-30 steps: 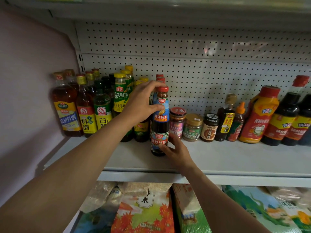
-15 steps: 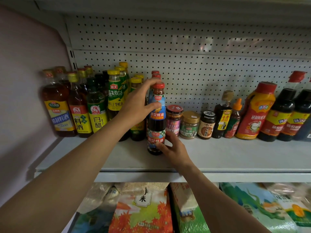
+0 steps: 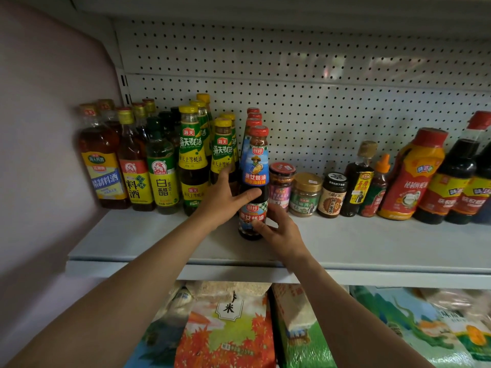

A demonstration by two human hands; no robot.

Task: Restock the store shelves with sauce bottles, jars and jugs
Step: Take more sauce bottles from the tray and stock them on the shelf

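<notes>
Standing upright on the shelf [image 3: 345, 248], the red-capped oyster sauce bottle [image 3: 254, 179] fronts its row. The left hand [image 3: 221, 200] wraps its middle, thumb across the front, fingers curled behind. The right hand [image 3: 279, 229] pinches the lower label [image 3: 251, 213], fingers bent around it.

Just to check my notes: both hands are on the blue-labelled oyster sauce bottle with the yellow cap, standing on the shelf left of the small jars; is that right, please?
Nearly: the oyster sauce bottle has a red cap, not a yellow one, as the head view shows. The rest holds: the left hand and the right hand both hold it, standing on the shelf left of the small jars.
</notes>
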